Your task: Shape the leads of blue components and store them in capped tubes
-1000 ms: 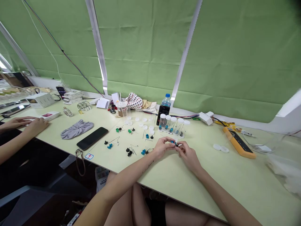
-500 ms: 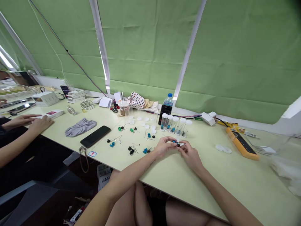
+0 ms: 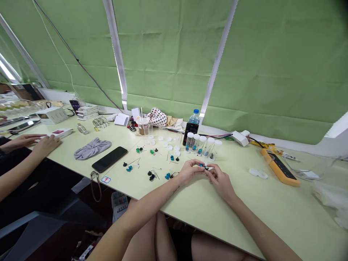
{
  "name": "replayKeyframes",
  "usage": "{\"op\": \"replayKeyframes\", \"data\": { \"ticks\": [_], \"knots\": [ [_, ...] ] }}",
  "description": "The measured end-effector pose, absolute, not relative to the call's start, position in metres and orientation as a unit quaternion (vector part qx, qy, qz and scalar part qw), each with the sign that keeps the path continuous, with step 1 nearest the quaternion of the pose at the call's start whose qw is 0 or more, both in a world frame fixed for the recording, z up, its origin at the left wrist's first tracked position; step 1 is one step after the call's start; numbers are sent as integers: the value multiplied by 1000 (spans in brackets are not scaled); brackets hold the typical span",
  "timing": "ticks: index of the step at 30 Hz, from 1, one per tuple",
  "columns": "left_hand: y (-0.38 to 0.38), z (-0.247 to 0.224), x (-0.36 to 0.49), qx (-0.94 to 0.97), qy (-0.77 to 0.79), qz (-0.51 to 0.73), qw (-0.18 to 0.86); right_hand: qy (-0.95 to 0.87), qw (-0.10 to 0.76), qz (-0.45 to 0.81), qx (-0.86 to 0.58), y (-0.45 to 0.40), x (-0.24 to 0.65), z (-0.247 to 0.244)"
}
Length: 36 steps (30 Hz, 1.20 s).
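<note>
My left hand pinches a small blue plastic part above the table. Fingertips of my right hand close on a small black part right beside it; whether the two pieces are joined is too small to tell. Just behind my hands stand several clear tubes with white caps and blue or dark pieces inside. To the left lie loose groups of parts with thin metal pins: a blue piece, a black piece, a green piece and another blue piece near my left wrist.
White caps are scattered behind the parts. A phone and a grey cloth band lie left. An upright phone leans on a bottle. Right are white lids and a yellow-black device. A co-worker's hands work at far left.
Both hands stay in nearly the same place, fingers shifting slightly around the blue and black pieces. The camera view has moved a little; the table things look unchanged.
</note>
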State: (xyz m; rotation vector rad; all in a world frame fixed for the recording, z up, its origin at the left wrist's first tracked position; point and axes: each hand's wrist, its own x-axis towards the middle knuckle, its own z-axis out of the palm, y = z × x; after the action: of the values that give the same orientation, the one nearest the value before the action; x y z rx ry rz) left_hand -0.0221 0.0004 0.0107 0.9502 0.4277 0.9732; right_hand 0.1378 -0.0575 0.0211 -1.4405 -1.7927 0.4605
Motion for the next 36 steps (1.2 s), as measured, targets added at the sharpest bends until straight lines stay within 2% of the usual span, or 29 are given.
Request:
{"op": "replayKeyframes", "data": {
  "ticks": [36],
  "knots": [
    [4,9,-19,447,212,443,748,-709,384,158,-571,-54,142,14]
  ]
}}
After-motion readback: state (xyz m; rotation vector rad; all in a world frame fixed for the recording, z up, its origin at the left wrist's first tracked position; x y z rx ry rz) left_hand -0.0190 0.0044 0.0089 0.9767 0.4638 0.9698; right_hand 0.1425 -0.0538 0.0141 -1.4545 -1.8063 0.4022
